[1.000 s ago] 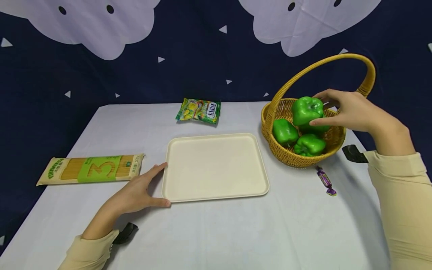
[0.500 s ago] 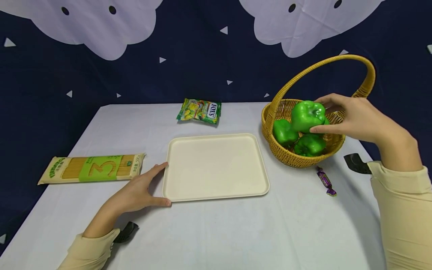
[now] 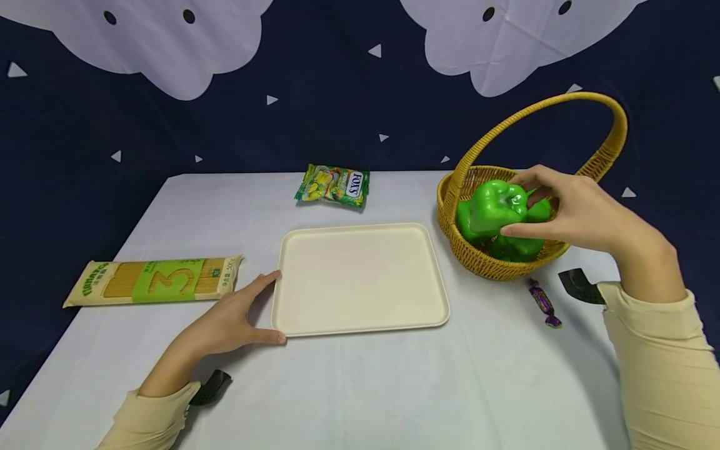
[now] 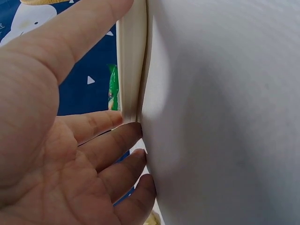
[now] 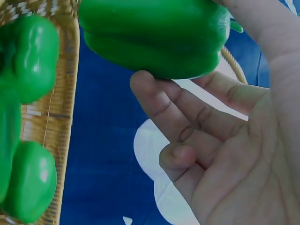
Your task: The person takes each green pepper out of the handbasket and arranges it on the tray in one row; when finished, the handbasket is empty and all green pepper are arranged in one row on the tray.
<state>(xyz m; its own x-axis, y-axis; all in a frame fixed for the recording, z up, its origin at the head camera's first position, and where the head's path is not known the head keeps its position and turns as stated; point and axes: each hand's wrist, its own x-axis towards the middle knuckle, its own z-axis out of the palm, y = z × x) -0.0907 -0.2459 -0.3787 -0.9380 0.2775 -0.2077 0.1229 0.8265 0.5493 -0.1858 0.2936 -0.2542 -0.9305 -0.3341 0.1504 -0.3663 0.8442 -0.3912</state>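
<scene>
My right hand [image 3: 585, 209] grips a glossy green bell pepper [image 3: 495, 206] between thumb and fingers, above the wicker basket [image 3: 484, 265]. In the right wrist view the held bell pepper [image 5: 154, 35] is clear of the basket rim, with curled fingertips against its underside. Other green bell peppers [image 3: 517, 249] lie in the basket, partly covered by the held one. At the left end of a cream rectangular tray [image 3: 360, 281], my left hand [image 3: 225, 325] touches the rim with extended fingers and thumb. The left wrist view shows those fingertips [image 4: 133, 129] right at the tray's edge.
A pack of noodles [image 3: 163, 281] lies left of the tray. Behind the tray is a green Fox's candy bag [image 3: 333, 186]. A purple wrapped candy [image 3: 544, 304] lies in front of the basket, whose tall handle [image 3: 562, 100] arches above it.
My right hand has lowered the bell pepper slightly and shifted it left over the basket. The left hand and the tray have stayed in place.
</scene>
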